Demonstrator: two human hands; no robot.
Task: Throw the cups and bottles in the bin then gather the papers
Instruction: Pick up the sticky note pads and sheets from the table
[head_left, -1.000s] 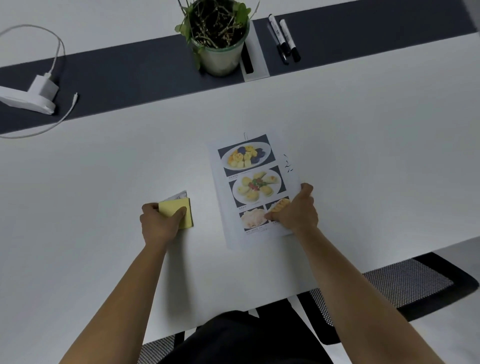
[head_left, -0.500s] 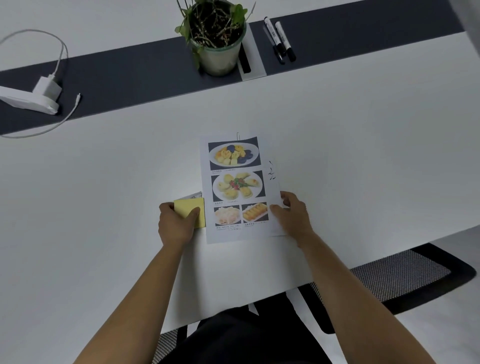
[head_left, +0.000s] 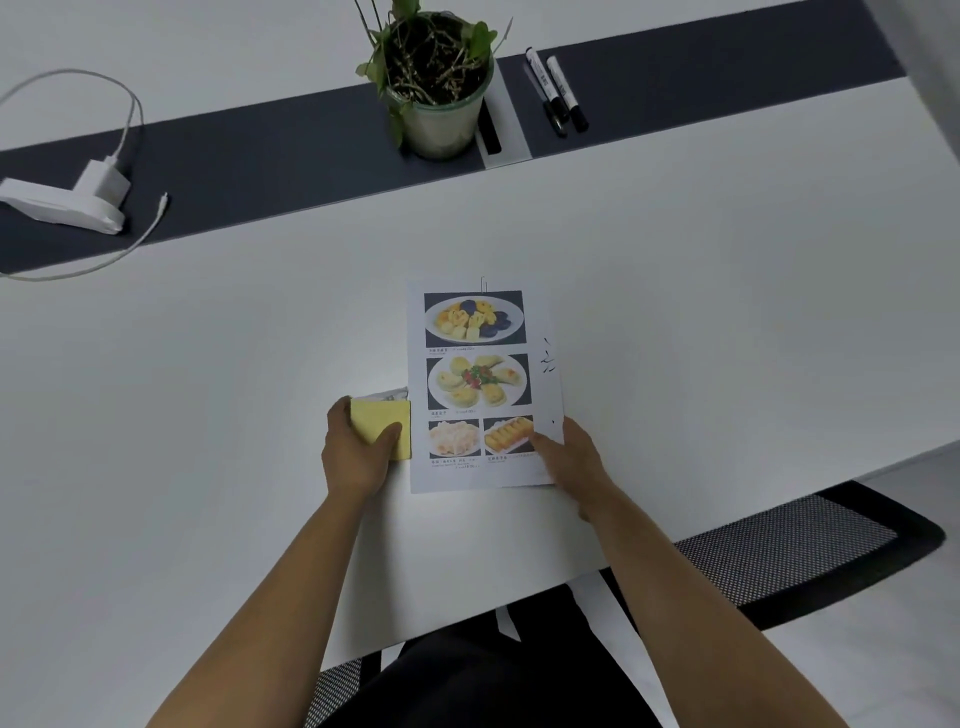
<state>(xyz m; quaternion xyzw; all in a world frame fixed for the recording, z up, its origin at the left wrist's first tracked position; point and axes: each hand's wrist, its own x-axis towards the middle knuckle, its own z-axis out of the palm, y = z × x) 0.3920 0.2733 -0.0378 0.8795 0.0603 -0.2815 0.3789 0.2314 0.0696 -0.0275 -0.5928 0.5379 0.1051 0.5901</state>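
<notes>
Nearest to us, dark-clothed legs and a black mesh chair (head_left: 805, 551) show below the front edge of the white surface (head_left: 727, 312), and two bare forearms reach up over it. The left hand (head_left: 358, 457) grips a yellow note pad (head_left: 379, 421): its thumb lies on top and its fingers (head_left: 340, 415) curl round the pad's left edge. A small printed slip (head_left: 387, 396) peeks out from under the pad at its far side. The pad's right edge touches the left edge of a printed sheet (head_left: 483, 384), which lies flat on the surface and shows four photographs of plated food. The right hand (head_left: 576, 462) rests on the sheet's lower right corner with the thumb laid beside the lowest right photograph. Its fingers sit at the sheet's right edge, and we cannot tell whether they pinch the paper or only press on it. Farther off, a dark strip (head_left: 260, 156) crosses the surface. On it, from left to right, we see a white power strip (head_left: 57, 208) with a charger (head_left: 104, 182) plugged in and a white cable (head_left: 130, 244) looping from it, a potted plant (head_left: 441, 104), and two black-and-white markers (head_left: 556, 91) lying side by side.
</notes>
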